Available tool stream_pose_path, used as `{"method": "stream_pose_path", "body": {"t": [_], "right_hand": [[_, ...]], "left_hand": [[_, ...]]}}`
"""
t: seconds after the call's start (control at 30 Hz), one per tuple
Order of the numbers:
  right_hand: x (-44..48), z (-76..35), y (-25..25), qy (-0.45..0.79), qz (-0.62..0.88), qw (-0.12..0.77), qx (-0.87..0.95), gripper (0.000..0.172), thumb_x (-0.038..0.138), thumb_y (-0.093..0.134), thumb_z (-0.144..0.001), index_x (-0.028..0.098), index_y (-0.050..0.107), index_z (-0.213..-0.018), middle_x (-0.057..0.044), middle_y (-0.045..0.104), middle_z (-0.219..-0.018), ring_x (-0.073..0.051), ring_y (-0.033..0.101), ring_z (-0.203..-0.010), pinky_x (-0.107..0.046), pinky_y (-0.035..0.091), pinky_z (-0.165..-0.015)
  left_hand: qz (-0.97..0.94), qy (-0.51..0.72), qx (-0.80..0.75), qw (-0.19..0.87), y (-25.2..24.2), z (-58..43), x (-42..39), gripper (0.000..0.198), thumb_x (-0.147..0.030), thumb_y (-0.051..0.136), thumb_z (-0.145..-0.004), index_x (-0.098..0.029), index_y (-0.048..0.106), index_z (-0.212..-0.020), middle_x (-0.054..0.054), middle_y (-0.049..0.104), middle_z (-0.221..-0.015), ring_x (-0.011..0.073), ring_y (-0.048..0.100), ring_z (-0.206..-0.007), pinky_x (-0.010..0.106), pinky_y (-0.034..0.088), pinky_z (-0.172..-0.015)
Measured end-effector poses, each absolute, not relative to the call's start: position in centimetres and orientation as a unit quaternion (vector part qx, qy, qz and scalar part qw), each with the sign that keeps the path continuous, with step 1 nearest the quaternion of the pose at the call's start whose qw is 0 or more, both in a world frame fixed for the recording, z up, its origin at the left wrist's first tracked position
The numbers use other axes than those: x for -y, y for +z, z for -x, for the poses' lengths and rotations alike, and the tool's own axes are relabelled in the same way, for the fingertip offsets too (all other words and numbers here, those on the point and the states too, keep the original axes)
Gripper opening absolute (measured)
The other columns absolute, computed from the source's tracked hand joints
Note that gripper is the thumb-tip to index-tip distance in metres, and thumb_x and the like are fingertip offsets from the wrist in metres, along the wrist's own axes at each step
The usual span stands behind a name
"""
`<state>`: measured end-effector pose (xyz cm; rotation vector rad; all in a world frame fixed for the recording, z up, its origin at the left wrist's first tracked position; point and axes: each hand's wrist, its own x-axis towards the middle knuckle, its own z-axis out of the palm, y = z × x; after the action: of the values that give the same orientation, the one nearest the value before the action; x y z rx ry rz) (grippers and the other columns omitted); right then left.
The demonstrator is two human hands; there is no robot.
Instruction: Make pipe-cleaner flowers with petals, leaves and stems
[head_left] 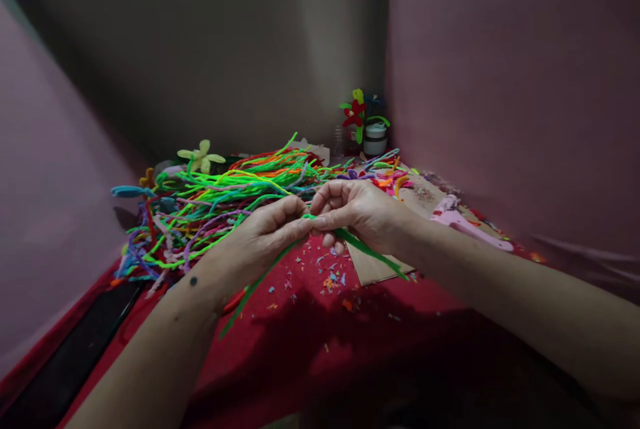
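Head view: both hands meet over the table (235, 365), tips almost together, each pinching the green wire (373, 253) between thumb and fingers. Left hand (273, 225) and right hand (363, 209) share the grip at the wire's middle, which would keep a limp, fuzzy length steady there while its ends hang free, one slanting down on either side. Whether it is one strand or several, the fingers hide. Holding it raised, clear of the cloth, likely gives the fingertips room underneath.

Beyond the left hand lies the pile (240, 199) of coloured wires, mostly lengthwise, probably for easy picking. Scraps (333, 280) litter the red cloth below. Cardboard (367, 270) lies under the right hand, perhaps to shield the cloth, with a pink tool (470, 227) out to the right, apart from the grip.
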<state>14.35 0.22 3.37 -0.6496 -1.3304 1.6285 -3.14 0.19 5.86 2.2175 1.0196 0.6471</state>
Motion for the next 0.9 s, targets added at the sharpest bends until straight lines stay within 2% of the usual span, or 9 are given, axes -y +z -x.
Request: {"method": "stream_pose_path", "body": {"t": [0.1, 0.2, 0.27, 0.5, 0.6, 0.77, 0.9], "right_hand": [[-0.3, -14.6, 3.3, 0.671, 0.259, 0.449, 0.530, 0.018, 0.010, 0.068, -0.063, 0.015, 0.054, -0.073, 0.004, 0.059, -0.052, -0.009, 0.057, -0.040, -0.021, 0.050, -0.041], [-0.5, -14.9, 3.1, 0.683, 0.244, 0.443, 0.527, 0.017, 0.008, 0.067, -0.064, 0.015, 0.054, -0.073, 0.003, 0.060, -0.054, -0.012, 0.060, -0.044, -0.023, 0.054, -0.045], [-0.5, -15.1, 2.9, 0.687, 0.246, 0.432, 0.530, 0.016, 0.007, 0.065, -0.064, 0.014, 0.055, -0.073, 0.002, 0.060, -0.052, -0.013, 0.061, -0.045, -0.025, 0.054, -0.046], [-0.3, -15.3, 2.6, 0.687, 0.292, 0.397, 0.535, 0.012, 0.007, 0.064, -0.060, 0.014, 0.056, -0.066, 0.002, 0.058, -0.048, -0.012, 0.059, -0.042, -0.019, 0.048, -0.039], [-0.1, -15.3, 2.7, 0.627, 0.326, 0.421, 0.569, 0.009, 0.007, 0.061, -0.063, 0.015, 0.057, -0.062, 0.003, 0.056, -0.046, -0.009, 0.055, -0.040, -0.018, 0.045, -0.038], [-0.1, -15.2, 2.6, 0.544, 0.363, 0.431, 0.622, 0.012, 0.005, 0.057, -0.066, 0.015, 0.057, -0.059, 0.005, 0.051, -0.042, -0.004, 0.046, -0.034, -0.015, 0.038, -0.033], [0.1, -14.9, 2.3, 0.570, 0.371, 0.430, 0.594, 0.013, 0.006, 0.054, -0.070, 0.017, 0.053, -0.062, 0.004, 0.053, -0.044, -0.008, 0.051, -0.034, -0.019, 0.045, -0.035]], "left_hand": [[-0.828, 0.228, -0.380, 0.344, 6.1, 2.9, -0.3, 0.021, -0.037, 0.050, -0.083, -0.018, 0.055, -0.076, 0.000, 0.053, -0.067, 0.0114, 0.049, -0.059, 0.023, 0.042, -0.053], [-0.814, 0.216, -0.389, 0.374, 6.4, 2.9, -0.7, 0.018, -0.034, 0.052, -0.081, -0.018, 0.056, -0.075, -0.002, 0.049, -0.057, 0.0087, 0.043, -0.047, 0.019, 0.035, -0.042], [-0.832, 0.205, -0.385, 0.342, 6.6, 3.0, -1.0, 0.016, -0.033, 0.054, -0.079, -0.019, 0.059, -0.073, -0.003, 0.048, -0.056, 0.0082, 0.040, -0.046, 0.018, 0.032, -0.041], [-0.914, 0.131, -0.369, 0.109, 7.2, 2.9, -1.4, 0.021, -0.030, 0.052, -0.079, -0.021, 0.072, -0.077, -0.002, 0.057, -0.056, 0.0091, 0.045, -0.051, 0.018, 0.035, -0.048], [-0.914, 0.127, -0.372, 0.106, 7.1, 2.5, -1.3, 0.024, -0.031, 0.051, -0.078, -0.021, 0.072, -0.077, -0.002, 0.058, -0.055, 0.0096, 0.045, -0.051, 0.018, 0.035, -0.048], [-0.902, 0.157, -0.392, 0.084, 6.7, 2.1, -0.9, 0.021, -0.030, 0.054, -0.073, -0.022, 0.073, -0.075, -0.002, 0.058, -0.053, 0.0100, 0.045, -0.048, 0.019, 0.035, -0.047], [-0.899, 0.168, -0.400, 0.057, 6.5, 1.9, -0.2, 0.022, -0.030, 0.054, -0.075, -0.020, 0.072, -0.070, -0.003, 0.055, -0.051, 0.0088, 0.041, -0.046, 0.019, 0.033, -0.047]]}}
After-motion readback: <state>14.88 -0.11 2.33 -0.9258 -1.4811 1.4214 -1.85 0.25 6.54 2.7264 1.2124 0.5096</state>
